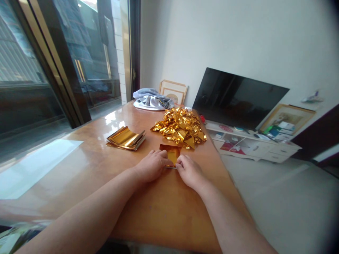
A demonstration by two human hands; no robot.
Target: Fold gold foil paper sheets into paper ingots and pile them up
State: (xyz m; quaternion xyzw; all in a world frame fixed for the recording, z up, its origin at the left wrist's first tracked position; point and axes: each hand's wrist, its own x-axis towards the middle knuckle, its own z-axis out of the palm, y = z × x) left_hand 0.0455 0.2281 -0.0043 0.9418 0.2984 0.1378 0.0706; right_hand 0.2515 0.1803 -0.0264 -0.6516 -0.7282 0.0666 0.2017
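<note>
A gold foil sheet lies flat on the wooden table in front of me. My left hand presses its near left edge with the fingertips. My right hand pinches the near right edge of the same sheet. Just beyond the sheet sits a heap of folded gold foil pieces. To the left lies a stack of unfolded gold foil sheets, their ends curling up.
A bundle of grey and white cloth lies at the table's far end by framed pictures. A window runs along the left. On the right stand a dark TV screen and a low white cabinet.
</note>
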